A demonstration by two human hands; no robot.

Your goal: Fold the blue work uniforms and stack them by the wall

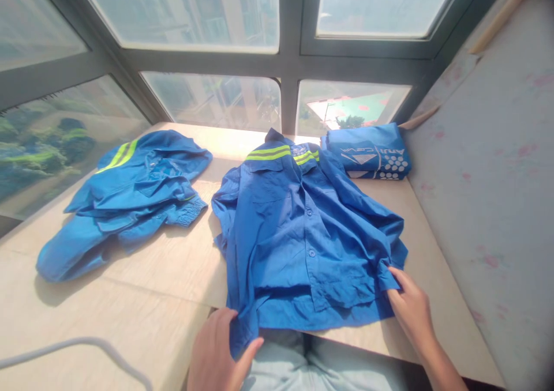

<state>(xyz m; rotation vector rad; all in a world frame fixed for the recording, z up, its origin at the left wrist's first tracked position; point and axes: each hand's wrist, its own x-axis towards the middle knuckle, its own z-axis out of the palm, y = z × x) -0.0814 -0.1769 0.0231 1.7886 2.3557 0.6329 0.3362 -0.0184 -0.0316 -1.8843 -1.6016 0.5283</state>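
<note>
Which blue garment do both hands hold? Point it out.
The middle jacket, gripped by the left hand and right hand. Neither holds the bunched garment at left or folded bundle at right.

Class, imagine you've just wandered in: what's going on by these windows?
A person is handling a blue jacket with yellow stripes, spread front up on a wooden surface. The left hand and right hand each grip its cloth, one on either side near the bottom edge. A second blue garment lies rumpled to the left, and a folded blue bundle with white print sits at the far right.
</note>
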